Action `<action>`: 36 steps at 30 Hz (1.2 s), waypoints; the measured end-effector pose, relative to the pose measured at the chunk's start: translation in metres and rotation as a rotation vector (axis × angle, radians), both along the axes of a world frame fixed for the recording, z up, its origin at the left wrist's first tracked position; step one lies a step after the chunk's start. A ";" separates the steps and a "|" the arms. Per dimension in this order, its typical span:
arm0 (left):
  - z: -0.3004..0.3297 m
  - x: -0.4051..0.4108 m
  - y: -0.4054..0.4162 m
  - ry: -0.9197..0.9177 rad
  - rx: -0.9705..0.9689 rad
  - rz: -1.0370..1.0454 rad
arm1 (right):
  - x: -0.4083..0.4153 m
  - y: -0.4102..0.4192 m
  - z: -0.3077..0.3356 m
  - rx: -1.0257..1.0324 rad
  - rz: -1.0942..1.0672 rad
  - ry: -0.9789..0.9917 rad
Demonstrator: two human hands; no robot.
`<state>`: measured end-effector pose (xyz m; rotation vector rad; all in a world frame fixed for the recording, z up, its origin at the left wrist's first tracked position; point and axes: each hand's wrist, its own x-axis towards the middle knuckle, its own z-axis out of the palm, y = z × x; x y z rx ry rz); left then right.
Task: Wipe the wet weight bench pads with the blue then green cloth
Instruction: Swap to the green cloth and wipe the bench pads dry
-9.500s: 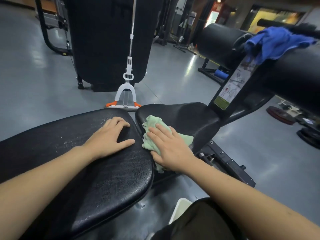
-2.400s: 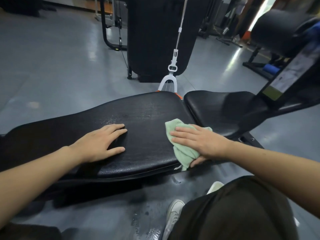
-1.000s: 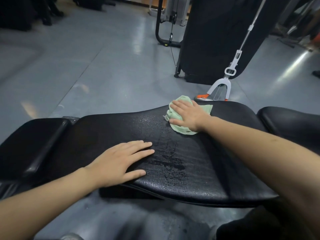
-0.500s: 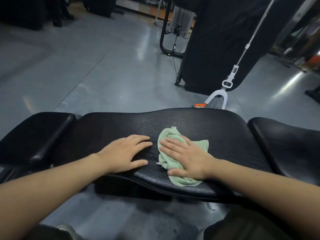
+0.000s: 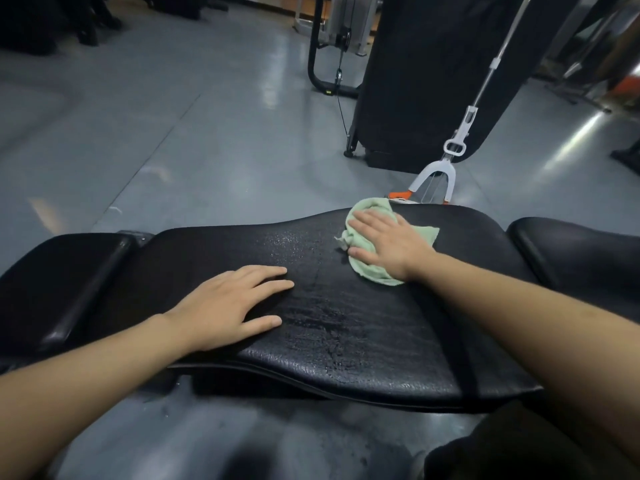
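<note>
Since half a second earlier the right hand [image 5: 388, 245] had slid the green cloth [image 5: 374, 237] from beside the left hand [image 5: 228, 306] to the bench [image 5: 346, 341] pad's far edge — fingers flat, pressing — while the left rested flat; green-cloth pass underway, droplets left of the cloth seemingly next.
</note>
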<state>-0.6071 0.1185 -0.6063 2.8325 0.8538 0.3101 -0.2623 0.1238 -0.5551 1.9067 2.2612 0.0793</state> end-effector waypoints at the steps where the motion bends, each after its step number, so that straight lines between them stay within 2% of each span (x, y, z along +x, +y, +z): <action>1: 0.000 -0.002 0.002 0.000 -0.002 0.006 | 0.000 0.003 0.000 -0.003 -0.015 -0.006; 6: -0.001 -0.008 -0.001 0.012 -0.005 0.048 | -0.016 -0.021 0.003 -0.046 0.027 -0.035; 9: -0.003 -0.013 -0.005 0.016 -0.018 0.064 | -0.038 -0.060 -0.002 -0.076 0.183 -0.035; 13: -0.003 -0.023 -0.010 0.026 -0.042 0.079 | -0.064 -0.107 -0.017 -0.050 0.399 0.062; 18: -0.003 -0.029 -0.010 0.038 -0.057 0.094 | -0.066 -0.102 -0.021 -0.047 0.477 0.101; 21: -0.004 -0.030 -0.008 0.033 -0.057 0.097 | -0.064 -0.074 -0.020 -0.064 0.439 0.075; 29: -0.008 -0.036 -0.001 0.029 -0.057 0.109 | -0.057 0.018 -0.013 -0.038 0.110 0.009; 33: -0.007 -0.037 -0.003 0.035 -0.049 0.115 | -0.064 0.013 -0.015 -0.038 0.051 -0.014; 36: -0.006 -0.040 -0.005 0.048 -0.054 0.128 | -0.079 -0.020 -0.010 -0.095 0.135 -0.021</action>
